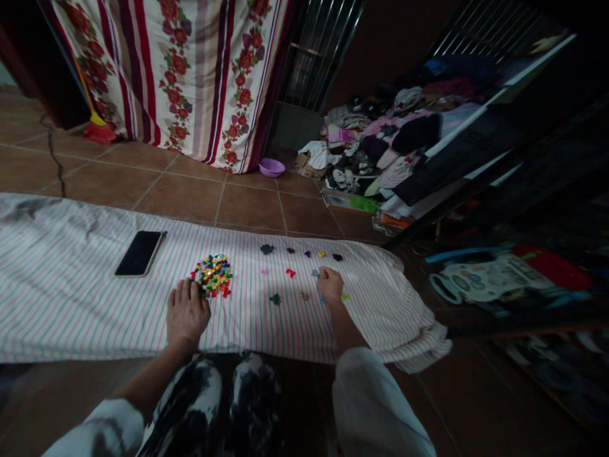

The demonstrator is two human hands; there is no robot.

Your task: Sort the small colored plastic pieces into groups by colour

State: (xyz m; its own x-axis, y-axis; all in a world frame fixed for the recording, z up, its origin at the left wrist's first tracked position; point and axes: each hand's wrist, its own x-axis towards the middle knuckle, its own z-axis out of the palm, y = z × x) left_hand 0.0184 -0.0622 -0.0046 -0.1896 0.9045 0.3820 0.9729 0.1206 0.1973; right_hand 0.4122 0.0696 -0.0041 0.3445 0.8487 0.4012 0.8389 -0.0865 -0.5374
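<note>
**Head view: mixed pile at left hand, right fingertips at grey group**

I have the left hand [186,311] palm down on the striped cloth [109,311], fingers extended and only slightly apart. Its fingertips are at the near left edge of the multicoloured pile [212,275] of small pieces. No grasp seen on this side.

My right hand [332,284] is curled, thumb and forefinger brought together at the grey group [314,273]. Whether a piece sits in the pinch, I cannot tell; too small and dim.

Layout of the small groups, right of the pile, left to right:
- Far row: dark grey cluster [267,249], dark red group [290,251], purple group [307,254], yellow group [321,254], black group [337,257].
- Middle row: pink group [264,271], red group [290,273], the grey group, white group [353,277], the last faint against the cloth.
- Near row: dark green group [275,299], tan group [303,296], blue group [322,298] partly hidden by the right hand, lime green group [346,296].

A smartphone [140,254], screen dark, lies left of the pile, apart from it.

Surroundings: tiled floor [247,203] beyond the cloth; floral striped curtain [204,76] hanging behind; purple bowl [271,167] near its lower right corner; heap of clothes [380,139] farther right. Red and yellow broom [99,130] at far left, beside the curtain.
</note>
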